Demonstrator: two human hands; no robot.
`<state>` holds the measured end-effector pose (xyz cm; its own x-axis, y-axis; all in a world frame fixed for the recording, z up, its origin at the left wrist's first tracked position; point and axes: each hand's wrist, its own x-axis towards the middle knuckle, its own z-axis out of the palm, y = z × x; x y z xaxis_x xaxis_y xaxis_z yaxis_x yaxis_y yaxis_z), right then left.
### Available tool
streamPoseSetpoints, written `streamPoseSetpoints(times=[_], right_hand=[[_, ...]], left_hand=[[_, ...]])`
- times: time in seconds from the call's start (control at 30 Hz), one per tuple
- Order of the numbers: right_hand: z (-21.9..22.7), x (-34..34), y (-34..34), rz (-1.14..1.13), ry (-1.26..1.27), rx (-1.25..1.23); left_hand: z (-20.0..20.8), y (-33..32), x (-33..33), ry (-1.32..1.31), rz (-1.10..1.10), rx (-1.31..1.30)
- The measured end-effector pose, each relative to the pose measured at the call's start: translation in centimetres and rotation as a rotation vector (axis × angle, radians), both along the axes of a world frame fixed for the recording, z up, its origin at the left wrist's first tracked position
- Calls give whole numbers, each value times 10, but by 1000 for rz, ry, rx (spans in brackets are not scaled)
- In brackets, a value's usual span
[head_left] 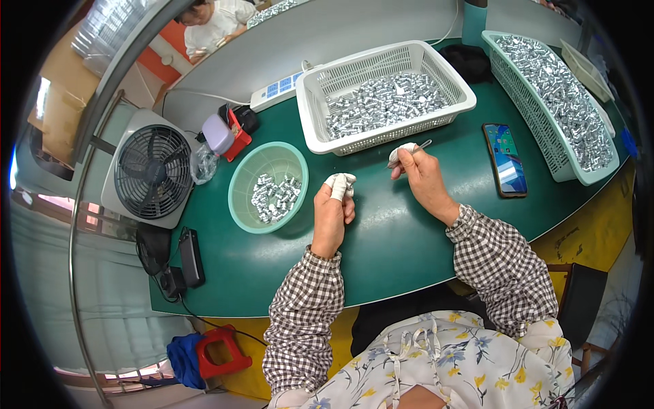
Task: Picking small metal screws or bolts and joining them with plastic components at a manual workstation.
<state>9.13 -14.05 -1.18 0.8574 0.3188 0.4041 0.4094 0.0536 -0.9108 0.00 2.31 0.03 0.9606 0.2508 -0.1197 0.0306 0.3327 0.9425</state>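
Note:
My left hand point(330, 221) is closed above the green table, its fingers curled and white wraps on some of them. A greyish bit shows at its fingertips, too small to name. To the right, my right hand point(425, 183) pinches a slim metal tool point(425, 145) with a looped end; a white cover sits on one finger. Left of my left hand is a light green round basket point(238, 198) with several small silver metal parts point(272, 199) in it. Beyond both hands stands a white rectangular basket point(392, 140) holding a heap of similar silver parts point(388, 102).
A long pale green basket point(538, 133) full of silver parts stands at the right, near a phone point(505, 160). At the left are a box fan point(155, 170), a red small box point(237, 144) and a black case point(192, 257). A power strip point(276, 90) lies behind. Another person point(214, 31) sits beyond the partition.

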Motion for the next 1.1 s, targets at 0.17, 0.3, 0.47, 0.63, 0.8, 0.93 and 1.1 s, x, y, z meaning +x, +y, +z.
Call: streamPoseSetpoints(times=[0.17,0.3,0.47,0.63,0.8,0.93,1.1], right_hand=[[-1,7,-6,-40,61,32],[1,12,-8,-99,-60,-39],[-6,22,-4,-155,-230,37],[-8,21,-5,-173,-187,89],[-7,22,-3,-193,-164,108],[-12,28,-2,-265,-295,120],[-16,32,-3,-257,-317,102]], left_hand=[[0,7,-1,55,-23,126],[4,-5,3,7,147,391],[12,-17,7,-69,261,578],[47,-33,30,35,32,1119],[15,-31,43,-12,-23,1587],[41,-30,47,125,62,1538],[26,-39,44,46,-80,1834]])
